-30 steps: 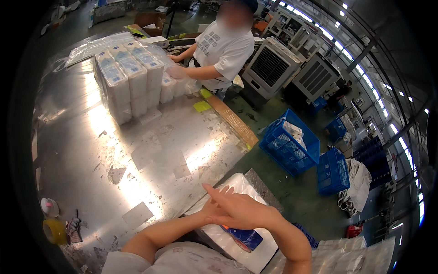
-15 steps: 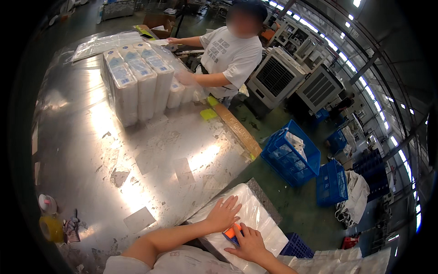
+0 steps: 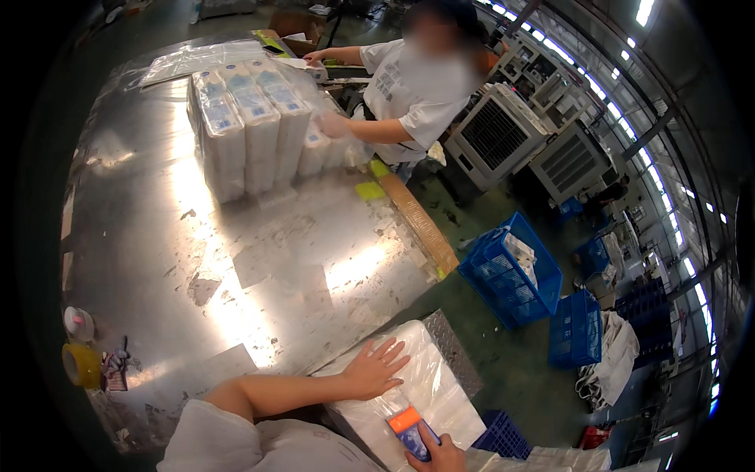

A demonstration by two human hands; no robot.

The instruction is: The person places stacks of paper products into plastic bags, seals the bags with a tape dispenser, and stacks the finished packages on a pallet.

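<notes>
My left hand (image 3: 374, 372) lies with spread fingers on a large white bundle (image 3: 437, 385) wrapped in clear plastic, beside the near edge of the table. Gripped in my right hand (image 3: 443, 455) is a blue-handled hand tool with a wide orange head (image 3: 405, 419); its exact kind is unclear. The orange head rests against or just above the plastic, a little nearer to me than my left hand. Part of the handle is hidden by my fingers.
Across the metal table (image 3: 157, 275), a person (image 3: 425, 86) handles tall plastic-wrapped packs (image 3: 255, 130). A yellow tape roll (image 3: 81, 365) sits at the left edge. Blue crates (image 3: 515, 271) stand on the floor to the right, beyond a cardboard-covered table edge (image 3: 418, 223).
My right hand has drawn back toward me with the tool, whose orange head and blue handle show more. The left hand has shifted slightly left and stays spread on the bundle.
</notes>
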